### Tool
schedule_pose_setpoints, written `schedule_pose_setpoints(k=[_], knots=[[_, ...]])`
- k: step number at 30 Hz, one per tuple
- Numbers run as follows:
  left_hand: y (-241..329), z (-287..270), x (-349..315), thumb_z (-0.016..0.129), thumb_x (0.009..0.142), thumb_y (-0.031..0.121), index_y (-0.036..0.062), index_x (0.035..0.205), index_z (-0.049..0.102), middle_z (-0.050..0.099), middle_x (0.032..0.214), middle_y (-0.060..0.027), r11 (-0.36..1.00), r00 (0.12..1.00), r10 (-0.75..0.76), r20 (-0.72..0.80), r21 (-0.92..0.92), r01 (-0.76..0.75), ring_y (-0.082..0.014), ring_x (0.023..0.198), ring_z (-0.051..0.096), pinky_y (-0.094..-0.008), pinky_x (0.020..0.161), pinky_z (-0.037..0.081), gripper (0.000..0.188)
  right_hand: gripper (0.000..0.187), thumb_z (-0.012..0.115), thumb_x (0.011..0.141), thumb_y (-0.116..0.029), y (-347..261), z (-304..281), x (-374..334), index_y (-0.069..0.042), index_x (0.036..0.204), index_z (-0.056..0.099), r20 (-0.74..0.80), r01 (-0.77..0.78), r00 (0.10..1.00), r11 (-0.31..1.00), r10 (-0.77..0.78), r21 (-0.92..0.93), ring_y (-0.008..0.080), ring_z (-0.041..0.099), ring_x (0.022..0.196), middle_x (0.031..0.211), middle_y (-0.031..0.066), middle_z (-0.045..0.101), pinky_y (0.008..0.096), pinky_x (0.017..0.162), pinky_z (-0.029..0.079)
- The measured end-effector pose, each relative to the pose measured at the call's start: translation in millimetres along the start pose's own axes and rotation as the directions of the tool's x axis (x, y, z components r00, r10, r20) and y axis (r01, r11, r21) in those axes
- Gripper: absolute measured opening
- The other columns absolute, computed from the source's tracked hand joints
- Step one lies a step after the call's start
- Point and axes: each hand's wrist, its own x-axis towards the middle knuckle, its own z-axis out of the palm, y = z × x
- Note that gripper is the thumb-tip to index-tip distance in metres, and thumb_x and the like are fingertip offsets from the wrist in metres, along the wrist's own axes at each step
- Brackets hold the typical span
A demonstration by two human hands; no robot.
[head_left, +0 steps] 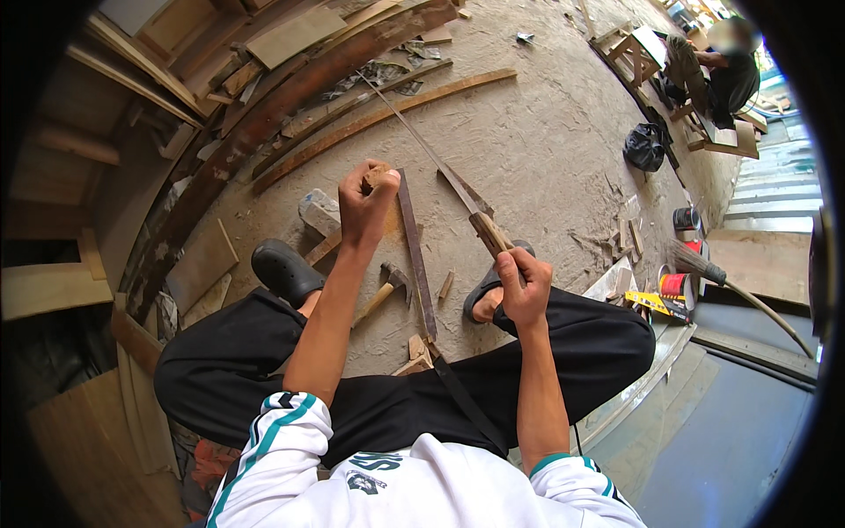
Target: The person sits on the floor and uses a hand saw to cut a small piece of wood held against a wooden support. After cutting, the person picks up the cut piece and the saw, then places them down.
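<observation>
My left hand (365, 207) is closed around a small brown wood piece (376, 179). Beside its thumb stands the upper end of a long dark strip (414, 255); whether they touch I cannot tell. In my right hand (526, 286) is the wooden handle of a long narrow-bladed tool (455, 187), its thin metal blade slanting away to the far left. Whether the blade has teeth is too small to see. A hammer (377, 299) with a wooden handle lies on the floor between my feet. Small wood offcuts (417, 352) lie near the strip's lower end.
Long curved wooden strips (378, 123) and a rusty beam (290, 97) lie at the far left. A whitish block (319, 211) is near my left shoe. To the right are a black plastic bag (645, 147), cans (676, 286) and a brush (698, 262). Another person (726, 79) sits far right.
</observation>
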Motion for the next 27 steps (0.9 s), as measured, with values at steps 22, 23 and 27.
schedule_pose_setpoints(k=[22,23,27], knots=[[-10.2,1.1,-2.8,0.078,0.084,0.035,0.0012,0.07,0.061,0.062,0.063,-0.0057,0.926,0.991,-0.019,0.135,0.375,-0.033,-0.0143,0.06,0.058,-0.0331,0.058,0.046,0.04,0.023,0.074,0.077,-0.015,-34.0,0.9,5.1,-0.002,0.066,0.06,0.126,0.446,0.891,0.893,-0.437,-0.061,0.0245,0.044,0.047,0.053,0.0076,0.046,0.0351,0.053,0.036],[-11.0,0.4,-2.7,0.078,0.084,0.034,0.0011,0.071,0.062,0.062,0.064,-0.006,0.925,0.99,-0.005,0.141,0.378,-0.049,-0.0148,0.061,0.059,-0.0331,0.058,0.046,0.039,0.024,0.074,0.077,-0.016,-34.6,0.6,5.3,-0.002,0.065,0.059,0.128,0.449,0.89,0.891,-0.439,-0.064,0.0246,0.044,0.047,0.053,0.0076,0.046,0.0351,0.053,0.036],[-14.9,-4.7,-2.4,0.078,0.084,0.026,0.0011,0.076,0.064,0.064,0.07,-0.0058,0.902,0.987,0.029,0.161,0.42,-0.095,-0.0147,0.067,0.062,-0.0335,0.061,0.048,0.03,0.026,0.077,0.074,-0.015,-32.9,-5.6,6.0,-0.004,0.064,0.056,0.197,0.415,0.898,0.906,-0.394,-0.08,0.0268,0.048,0.049,0.054,0.0085,0.048,0.0354,0.055,0.039]])
